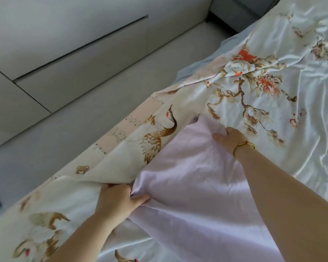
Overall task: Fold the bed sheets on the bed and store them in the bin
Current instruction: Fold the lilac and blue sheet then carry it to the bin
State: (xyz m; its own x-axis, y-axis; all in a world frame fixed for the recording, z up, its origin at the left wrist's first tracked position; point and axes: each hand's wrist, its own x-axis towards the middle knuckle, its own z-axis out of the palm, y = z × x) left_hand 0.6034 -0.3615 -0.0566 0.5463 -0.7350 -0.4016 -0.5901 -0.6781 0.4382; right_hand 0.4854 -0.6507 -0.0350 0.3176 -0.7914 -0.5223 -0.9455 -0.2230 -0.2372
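Both hands work a lilac sheet [187,176] at the centre of the frame, over a printed sheet [254,82] spread on the bed [195,66]. From my remote seat I read this as an early fold, with nothing yet squared off.

The left hand [119,202], lower centre, has its fingers curled and its thumb pressed down, pinching a bunched corner of the lilac cloth. The right hand [230,138], higher and to the right, wears a gold bracelet [243,148] and has its fingers tucked into the far corner, gripping it. The edge held between them runs on a diagonal from lower centre up to centre right. The rest of the cloth trails off towards the bottom right, under the right arm.

The left hand sits nearer the bed's side and the right reaches deeper over the mattress, so I judge the next move turns on bringing those two corners together along that diagonal. (I cannot tell whether the lilac cloth is a separate sheet or the printed one's underside.)

The fabric looks slick and creased and is likely to slide. A pale grey floor [83,129] and white cabinet fronts [74,53] fill the upper left. No bin is in view.
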